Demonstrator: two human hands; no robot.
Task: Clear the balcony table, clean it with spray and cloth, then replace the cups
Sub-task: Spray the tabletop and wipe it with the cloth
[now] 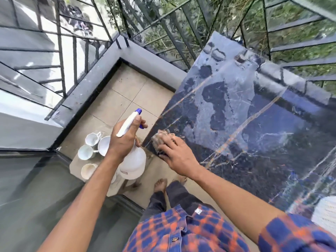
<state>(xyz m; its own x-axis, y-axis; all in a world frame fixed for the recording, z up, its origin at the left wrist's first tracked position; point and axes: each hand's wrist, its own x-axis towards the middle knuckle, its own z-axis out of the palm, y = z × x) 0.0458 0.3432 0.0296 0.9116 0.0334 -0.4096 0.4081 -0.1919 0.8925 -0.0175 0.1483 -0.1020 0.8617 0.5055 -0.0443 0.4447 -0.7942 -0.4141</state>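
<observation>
Our left hand (123, 140) grips the spray bottle (133, 160) round its neck, left of the marble table (254, 115), probably to leave room for wiping. The bottle hangs upright, nozzle pointing far and slightly right. Our right hand (176, 155) presses the cloth (161, 135) onto the near-left corner, fingers flat and spread. The cups (91, 139) sit low on the left.
</observation>
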